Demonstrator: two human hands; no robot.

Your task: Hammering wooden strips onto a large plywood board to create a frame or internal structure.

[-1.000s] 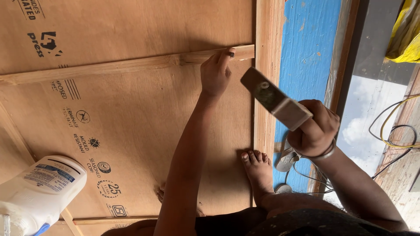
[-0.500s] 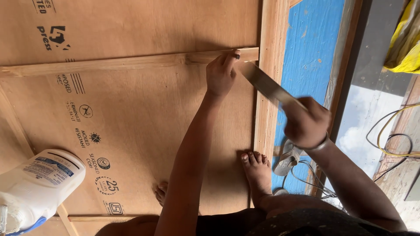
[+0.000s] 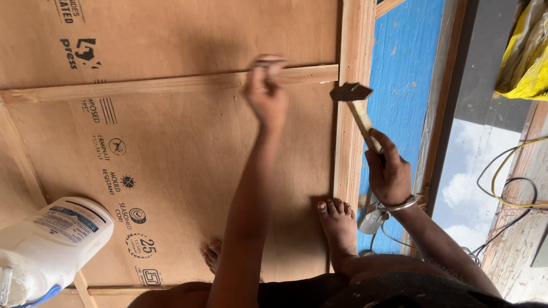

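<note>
My right hand [image 3: 390,171] grips the wooden handle of a hammer [image 3: 355,101], whose metal head hangs just above the upright wooden batten [image 3: 349,148]. My left hand [image 3: 266,91] reaches out, blurred, with its fingertips pinched on the thin cross strip of wood [image 3: 148,86] that lies over the plywood sheet [image 3: 171,165]. Whether the fingers pinch a nail I cannot tell. My bare feet [image 3: 338,225] rest on the plywood near its lower edge.
A white plastic bottle [image 3: 48,242] with a blue label lies at the lower left. A blue board [image 3: 408,74] lies right of the batten. Yellow and black cables [image 3: 514,182] and a yellow sack [image 3: 528,51] are at the right.
My right hand swung the hammer from raised high down to the batten. My left hand slid left along the cross strip. The view shifted slightly.
</note>
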